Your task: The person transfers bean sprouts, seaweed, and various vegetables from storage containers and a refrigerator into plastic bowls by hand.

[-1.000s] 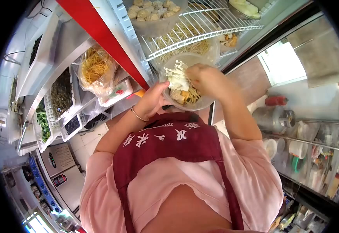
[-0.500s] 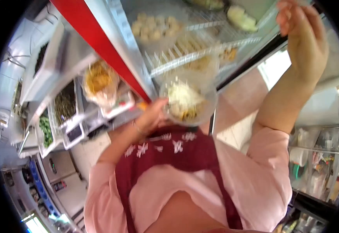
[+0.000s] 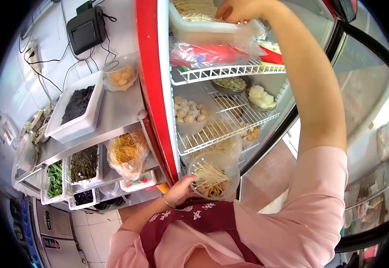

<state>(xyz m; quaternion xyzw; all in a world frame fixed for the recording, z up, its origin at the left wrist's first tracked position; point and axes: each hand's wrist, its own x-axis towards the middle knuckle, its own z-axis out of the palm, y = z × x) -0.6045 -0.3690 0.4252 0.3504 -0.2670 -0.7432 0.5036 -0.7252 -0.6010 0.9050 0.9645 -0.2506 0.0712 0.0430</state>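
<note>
In my left hand (image 3: 181,191) is a clear plastic bowl (image 3: 231,172), gripped by its left side at my apron. Pale enoki mushrooms (image 3: 212,176) lie in it over yellow-brown pieces. My right hand (image 3: 243,10) reaches up into a whitish plastic tub (image 3: 203,27) on the fridge's upper shelf. Its fingers are curled, and small white mushroom heads poke out beneath them. Long pale strands fill the tub's left part, while the frame's top edge cuts off the rest.
Below are a wire shelf (image 3: 230,70), a tub of pale balls (image 3: 190,111) and a bowl of white chunks (image 3: 261,97). The glass fridge door (image 3: 359,89) stands open at right. On the left, a steel counter (image 3: 118,105) bears a white bin (image 3: 76,129) of dark food.
My right hand has moved left from the upper right and now sits in the tub. The view has shifted, showing more of the upper shelf. My left hand keeps holding the bowl.
</note>
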